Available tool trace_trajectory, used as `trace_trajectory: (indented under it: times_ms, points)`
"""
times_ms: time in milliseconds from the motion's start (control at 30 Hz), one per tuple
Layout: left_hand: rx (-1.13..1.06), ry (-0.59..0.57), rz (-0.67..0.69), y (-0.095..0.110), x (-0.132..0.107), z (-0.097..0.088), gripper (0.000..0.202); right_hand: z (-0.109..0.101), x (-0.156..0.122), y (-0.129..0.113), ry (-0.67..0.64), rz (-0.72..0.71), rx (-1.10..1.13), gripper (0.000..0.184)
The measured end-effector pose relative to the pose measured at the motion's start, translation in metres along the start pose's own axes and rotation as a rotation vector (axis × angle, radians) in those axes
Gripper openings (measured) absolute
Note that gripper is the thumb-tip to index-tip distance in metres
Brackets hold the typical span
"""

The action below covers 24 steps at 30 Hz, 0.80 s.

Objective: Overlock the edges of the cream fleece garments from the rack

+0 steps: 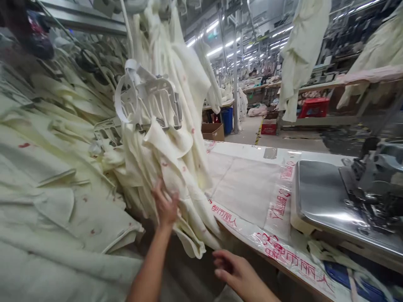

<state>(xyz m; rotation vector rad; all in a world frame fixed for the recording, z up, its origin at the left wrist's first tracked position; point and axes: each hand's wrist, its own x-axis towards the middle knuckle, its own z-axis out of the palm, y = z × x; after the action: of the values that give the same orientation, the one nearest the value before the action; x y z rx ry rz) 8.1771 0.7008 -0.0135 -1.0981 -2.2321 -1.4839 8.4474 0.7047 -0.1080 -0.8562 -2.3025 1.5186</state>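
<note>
A bundle of cream fabric pieces [185, 155] with small reddish prints hangs from a white and grey clip hanger [163, 98] left of centre. My left hand [166, 206] is at the lower part of this bundle, its thumb and fingers closed about the cloth. Some of its fingertips are hidden among the folds. Below the bundle's lower right end is my right hand [234, 268], holding nothing, with its fingers slightly bent and apart. It is close to the table's front edge.
More cream pieces [47, 201] hang in a dense mass on the left. A white worktable [245, 184] covered with red-printed plastic extends to the right, bearing a metal sewing machine [327, 193]. Fabric scraps [340, 260] lie in front of it. A cardboard box [213, 131] stands beyond.
</note>
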Motion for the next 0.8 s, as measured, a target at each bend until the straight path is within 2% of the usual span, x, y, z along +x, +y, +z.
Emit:
trace_trajectory:
  times_ms: [67,100,133,200,267,367,400,500,567,633,667,700,733,767,800]
  points:
    - [-0.003,-0.150,-0.012,-0.013,-0.041,0.004,0.047,0.039,0.037,-0.007,0.040,0.096,-0.144,0.075]
    - [-0.007,-0.225,-0.020,-0.017,-0.055,0.005,0.041,0.060,0.052,-0.008,0.065,0.123,-0.176,0.085]
    - [-0.013,-0.295,-0.024,-0.021,-0.064,0.005,0.038,0.079,0.065,-0.008,0.091,0.130,-0.194,0.087]
    - [-0.025,-0.426,-0.015,-0.022,-0.067,0.001,0.037,0.108,0.082,-0.008,0.152,0.120,-0.203,0.079]
    - [-0.023,-0.566,0.015,-0.022,-0.060,-0.005,0.040,0.122,0.093,-0.007,0.211,0.090,-0.208,0.064]
    - [0.047,-0.804,0.092,-0.030,-0.052,-0.020,0.040,0.118,0.101,0.001,0.231,0.053,-0.197,0.031]
    - [0.094,-0.884,0.121,-0.036,-0.054,-0.026,0.038,0.112,0.101,0.006,0.222,0.046,-0.185,0.026]
    - [0.273,-1.089,0.172,-0.056,-0.072,-0.045,0.023,0.094,0.092,0.027,0.183,0.043,-0.121,0.019]
    - [0.367,-1.189,0.180,-0.059,-0.086,-0.052,0.025,0.080,0.075,0.040,0.152,0.049,-0.064,0.019]
    - [0.386,-1.296,0.220,-0.042,-0.094,-0.051,0.032,0.063,0.051,0.048,0.124,0.047,-0.003,0.019]
    - [0.365,-1.348,0.260,-0.025,-0.093,-0.048,0.034,0.053,0.037,0.048,0.120,0.038,0.025,0.021]
    - [0.331,-1.397,0.313,-0.002,-0.088,-0.045,0.035,0.042,0.021,0.046,0.117,0.018,0.059,0.032]
    - [0.277,-1.422,0.366,0.024,-0.081,-0.041,0.036,0.030,0.005,0.042,0.117,-0.015,0.101,0.051]
    - [0.209,-1.431,0.417,0.054,-0.070,-0.038,0.037,0.018,-0.011,0.036,0.120,-0.055,0.146,0.070]
    - [0.133,-1.406,0.462,0.085,-0.057,-0.036,0.040,0.005,-0.026,0.028,0.127,-0.092,0.184,0.078]
